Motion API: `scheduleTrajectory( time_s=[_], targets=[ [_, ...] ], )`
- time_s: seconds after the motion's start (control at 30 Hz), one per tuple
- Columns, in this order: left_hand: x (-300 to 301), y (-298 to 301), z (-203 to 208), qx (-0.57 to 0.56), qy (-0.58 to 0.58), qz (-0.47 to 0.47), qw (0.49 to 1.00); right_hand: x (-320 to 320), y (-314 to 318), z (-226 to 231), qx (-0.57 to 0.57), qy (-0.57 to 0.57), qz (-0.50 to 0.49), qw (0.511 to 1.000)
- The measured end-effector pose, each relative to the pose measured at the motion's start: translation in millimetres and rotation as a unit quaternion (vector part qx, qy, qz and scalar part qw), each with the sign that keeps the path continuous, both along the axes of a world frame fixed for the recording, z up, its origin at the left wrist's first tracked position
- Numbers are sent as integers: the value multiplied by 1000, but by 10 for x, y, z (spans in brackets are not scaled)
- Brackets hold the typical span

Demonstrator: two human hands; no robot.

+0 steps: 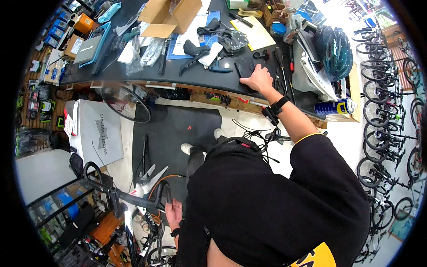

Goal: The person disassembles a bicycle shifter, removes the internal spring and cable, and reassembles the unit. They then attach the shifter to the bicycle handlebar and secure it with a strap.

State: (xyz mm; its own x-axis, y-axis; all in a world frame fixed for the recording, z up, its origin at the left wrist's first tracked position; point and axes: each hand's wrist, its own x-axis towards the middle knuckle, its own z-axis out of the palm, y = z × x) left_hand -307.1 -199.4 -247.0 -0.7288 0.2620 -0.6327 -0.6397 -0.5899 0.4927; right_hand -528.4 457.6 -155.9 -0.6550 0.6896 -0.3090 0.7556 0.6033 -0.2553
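My right hand (257,79) reaches out to the dark workbench (187,75) and lies on a flat black object (244,67), perhaps a phone or pouch; a black band sits on that wrist. My left hand (173,212) is down at the lower left, closed round the drop of a black bicycle handlebar (111,192) with an orange cable beside it. A black shirt covers my torso in the lower middle.
The bench carries black brake levers (195,48), an open cardboard box (167,18), plastic bags, papers and tools. A dark helmet (334,51) and a blue spray can (334,107) lie at the right. A wheel (120,103) leans under the bench; several bicycles line the right wall.
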Motion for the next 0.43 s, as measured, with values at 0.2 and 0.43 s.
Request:
scheduleTrajectory(
  time_s=[0.2,0.43],
  targets=[
    [-10,102,65,100,-52,48,992,27,-60,-58,-42,-16,-11,999],
    [143,-183,-292,162,-50,56,984,238,448,-36,-219,-67,91,969]
  ],
)
